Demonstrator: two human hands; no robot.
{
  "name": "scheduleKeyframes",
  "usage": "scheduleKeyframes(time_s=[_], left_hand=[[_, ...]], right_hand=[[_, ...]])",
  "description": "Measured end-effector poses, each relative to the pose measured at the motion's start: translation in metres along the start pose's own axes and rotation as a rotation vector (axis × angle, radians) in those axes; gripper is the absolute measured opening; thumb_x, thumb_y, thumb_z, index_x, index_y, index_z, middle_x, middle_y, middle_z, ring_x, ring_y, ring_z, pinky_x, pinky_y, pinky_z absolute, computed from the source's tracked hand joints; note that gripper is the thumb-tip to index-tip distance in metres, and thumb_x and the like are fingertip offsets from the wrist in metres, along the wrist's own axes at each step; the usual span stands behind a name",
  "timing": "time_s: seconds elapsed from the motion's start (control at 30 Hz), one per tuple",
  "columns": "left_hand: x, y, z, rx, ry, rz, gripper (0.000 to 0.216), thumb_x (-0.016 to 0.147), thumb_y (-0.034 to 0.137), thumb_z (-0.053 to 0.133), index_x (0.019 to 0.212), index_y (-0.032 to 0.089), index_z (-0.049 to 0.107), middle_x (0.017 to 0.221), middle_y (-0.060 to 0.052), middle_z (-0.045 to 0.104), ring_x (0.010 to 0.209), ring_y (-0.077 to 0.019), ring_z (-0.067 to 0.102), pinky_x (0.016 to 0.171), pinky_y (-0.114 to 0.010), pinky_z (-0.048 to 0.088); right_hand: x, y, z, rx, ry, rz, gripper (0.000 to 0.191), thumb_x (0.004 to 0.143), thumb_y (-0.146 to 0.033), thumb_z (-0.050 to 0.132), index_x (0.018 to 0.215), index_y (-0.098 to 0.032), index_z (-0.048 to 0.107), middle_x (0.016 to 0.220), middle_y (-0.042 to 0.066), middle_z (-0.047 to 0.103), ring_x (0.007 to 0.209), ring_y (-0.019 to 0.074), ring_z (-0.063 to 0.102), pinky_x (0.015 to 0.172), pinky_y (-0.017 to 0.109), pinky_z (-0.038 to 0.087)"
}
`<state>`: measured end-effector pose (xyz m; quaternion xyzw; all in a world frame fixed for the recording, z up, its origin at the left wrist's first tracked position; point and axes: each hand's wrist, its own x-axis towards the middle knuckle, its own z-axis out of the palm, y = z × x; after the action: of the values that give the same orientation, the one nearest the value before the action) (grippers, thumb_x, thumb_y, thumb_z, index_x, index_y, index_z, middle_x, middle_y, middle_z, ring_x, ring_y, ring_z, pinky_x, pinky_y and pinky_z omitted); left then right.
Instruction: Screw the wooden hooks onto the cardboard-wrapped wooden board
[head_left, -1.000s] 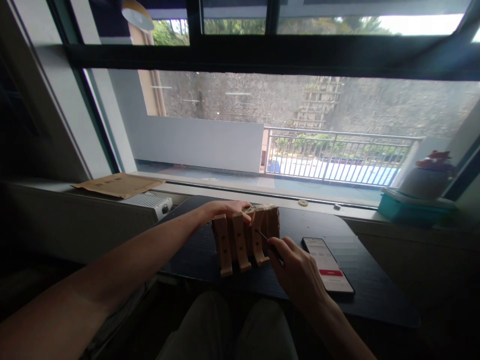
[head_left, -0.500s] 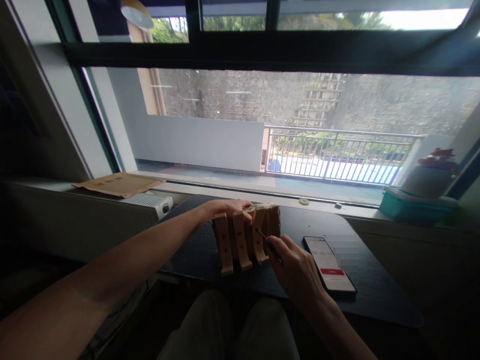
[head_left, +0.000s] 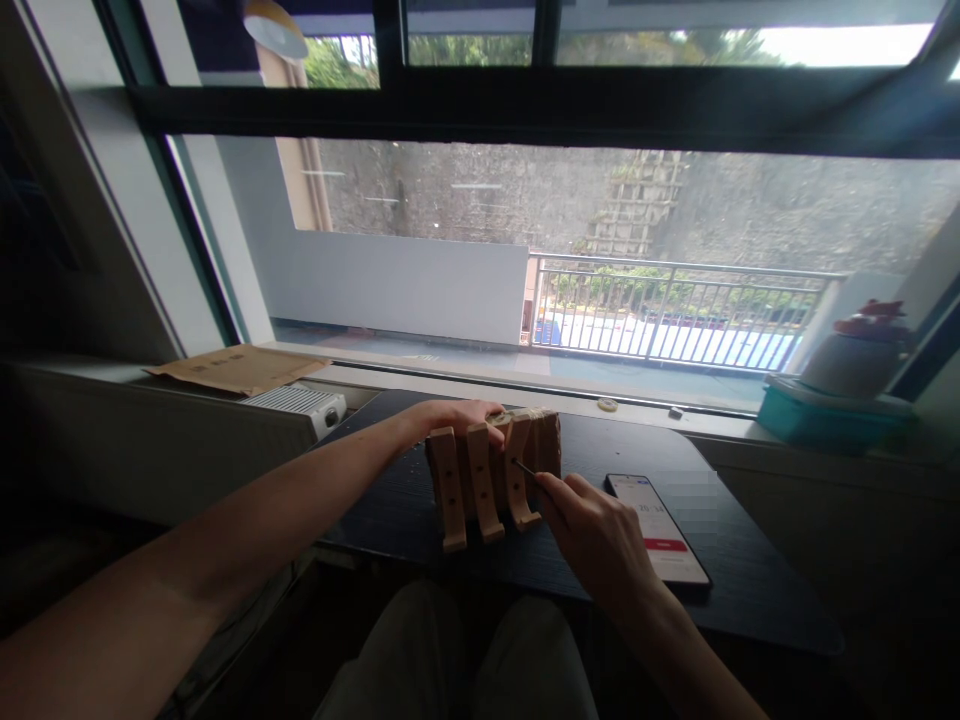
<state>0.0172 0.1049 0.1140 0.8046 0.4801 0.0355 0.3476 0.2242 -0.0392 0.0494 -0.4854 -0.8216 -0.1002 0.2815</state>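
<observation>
The left hand (head_left: 457,412) grips the wooden hook rack (head_left: 491,470) mid-tabletop (head_left: 750,590); right hand (head_left: 600,530) fingers pinch a thin tool (head_left: 527,470) beside the phone (head_left: 660,528).

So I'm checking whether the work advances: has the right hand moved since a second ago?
Yes. The right hand has crept up and forward, now covering more of the phone's near-left edge, its thin tool tip nearer the wooden rack.

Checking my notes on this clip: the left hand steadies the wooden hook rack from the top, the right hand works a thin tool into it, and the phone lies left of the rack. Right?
Not quite. In the head view the phone lies right of the wooden hook rack, beside the right hand. The rest holds: the left hand steadies its top, and the right hand works a thin tool into it.
</observation>
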Motion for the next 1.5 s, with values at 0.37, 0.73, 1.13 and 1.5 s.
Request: scheduleKeyframes(time_s=[0.37, 0.73, 1.13, 1.5], left_hand=[[-0.005, 0.005, -0.003, 0.053, 0.006, 0.004, 0.068, 0.057, 0.041, 0.068, 0.118, 0.017, 0.049, 0.110, -0.008, 0.062, 0.096, -0.0262, 0.060, 0.075, -0.030, 0.049], [-0.010, 0.012, 0.006, 0.058, 0.018, 0.041, 0.070, 0.058, 0.042, 0.066, 0.120, 0.016, 0.047, 0.109, -0.007, 0.062, 0.097, -0.0252, 0.059, 0.077, -0.029, 0.048], [-0.004, 0.003, 0.003, 0.036, 0.016, 0.045, 0.067, 0.059, 0.040, 0.066, 0.119, 0.015, 0.047, 0.107, -0.008, 0.062, 0.094, -0.0244, 0.060, 0.074, -0.027, 0.048], [-0.010, 0.010, 0.008, 0.039, 0.031, 0.044, 0.064, 0.059, 0.041, 0.066, 0.116, 0.017, 0.048, 0.105, -0.007, 0.063, 0.092, -0.0236, 0.061, 0.072, -0.028, 0.049]], right_hand=[[0.015, -0.001, -0.004, -0.188, -0.079, -0.205, 0.037, 0.083, -0.002, 0.044, 0.114, -0.015, 0.058, 0.082, 0.006, 0.065, 0.064, 0.0145, 0.057, 0.053, 0.025, 0.038], [0.002, 0.011, 0.007, 0.594, -0.022, 0.461, 0.034, 0.086, -0.038, 0.046, 0.106, -0.018, 0.065, 0.088, 0.006, 0.070, 0.081, 0.0205, 0.064, 0.065, 0.029, 0.047], [-0.003, -0.001, 0.006, -0.201, -0.003, -0.184, 0.043, 0.080, 0.001, 0.046, 0.119, -0.012, 0.058, 0.083, 0.006, 0.063, 0.064, 0.0139, 0.057, 0.049, 0.023, 0.035], [-0.008, -0.002, 0.022, 0.835, 0.030, 0.575, 0.044, 0.088, -0.043, 0.040, 0.111, -0.012, 0.061, 0.081, 0.008, 0.069, 0.066, 0.0198, 0.063, 0.052, 0.028, 0.045]])
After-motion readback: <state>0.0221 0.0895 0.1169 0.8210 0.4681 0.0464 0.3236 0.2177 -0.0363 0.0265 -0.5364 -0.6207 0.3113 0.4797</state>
